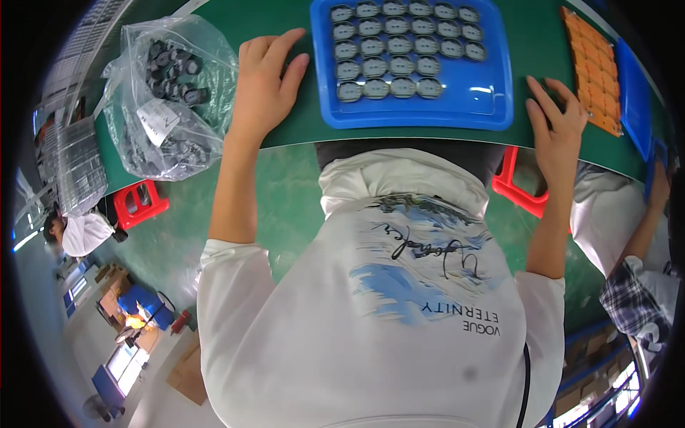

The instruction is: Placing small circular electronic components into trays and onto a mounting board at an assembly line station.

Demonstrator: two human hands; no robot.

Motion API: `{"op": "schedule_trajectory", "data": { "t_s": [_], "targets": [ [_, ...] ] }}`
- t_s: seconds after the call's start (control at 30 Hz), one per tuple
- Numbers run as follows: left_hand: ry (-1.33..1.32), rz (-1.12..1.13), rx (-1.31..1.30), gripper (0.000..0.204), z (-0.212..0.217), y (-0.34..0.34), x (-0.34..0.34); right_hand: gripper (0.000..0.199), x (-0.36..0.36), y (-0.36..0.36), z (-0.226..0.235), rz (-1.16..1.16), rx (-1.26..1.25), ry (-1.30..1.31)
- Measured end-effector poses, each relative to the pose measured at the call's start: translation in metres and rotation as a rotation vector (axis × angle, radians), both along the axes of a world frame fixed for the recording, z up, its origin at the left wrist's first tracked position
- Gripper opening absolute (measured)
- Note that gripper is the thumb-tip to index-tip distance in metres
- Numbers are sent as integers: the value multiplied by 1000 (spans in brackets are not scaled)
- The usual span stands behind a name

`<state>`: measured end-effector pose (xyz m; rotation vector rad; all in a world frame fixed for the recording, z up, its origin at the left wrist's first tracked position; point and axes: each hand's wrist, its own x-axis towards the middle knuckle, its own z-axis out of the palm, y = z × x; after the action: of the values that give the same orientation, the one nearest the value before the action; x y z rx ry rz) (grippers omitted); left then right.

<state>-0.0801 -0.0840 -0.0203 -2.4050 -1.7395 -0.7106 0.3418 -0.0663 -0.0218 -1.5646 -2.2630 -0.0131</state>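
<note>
On the green table, between the left hand and right hand, lies a shallow blue plastic tray of small rounded grey parts. Both grips are spread, seemingly empty. The parts look light, rigid, perhaps slippery: best held by opposite edges.

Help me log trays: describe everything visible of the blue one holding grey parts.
The blue tray looks like glossy plastic: rectangular, rounded corners, raised rim. It lies flat on the green table, far edge cut off. Grey parts lie in five visible rows, near-right corner uncovered. Left hand and right hand flank it, not touching.
</note>
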Motion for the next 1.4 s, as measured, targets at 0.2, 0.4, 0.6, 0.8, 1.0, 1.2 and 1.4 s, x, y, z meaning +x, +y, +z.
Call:
{"op": "schedule_trajectory", "data": {
  "t_s": [0.2,0.4,0.6,0.8,1.0,1.2,1.4],
  "targets": [
    [-316,148,-181,21,26,-21,-19,34,-3,2,-2,-126,-63,322],
    [-358,160,-328,23,26,-22,-11,32,3,6,7,-34,-90,267],
    [-242,94,-396,31,37,-27,-20,33,6,10,10,-4,-155,290],
    [-282,192,-287,19,20,-38,-9,16,7,11,5,50,-107,288],
    [-256,135,-298,18,22,-40,-24,13,-4,14,17,82,-70,441],
    [-234,98,-4,20,27,-30,-8,15,-47,30,28,349,-140,211],
    [-407,-211,-40,16,56,1,102,12,-58,57,-22,886,284,865]
  ]
}}
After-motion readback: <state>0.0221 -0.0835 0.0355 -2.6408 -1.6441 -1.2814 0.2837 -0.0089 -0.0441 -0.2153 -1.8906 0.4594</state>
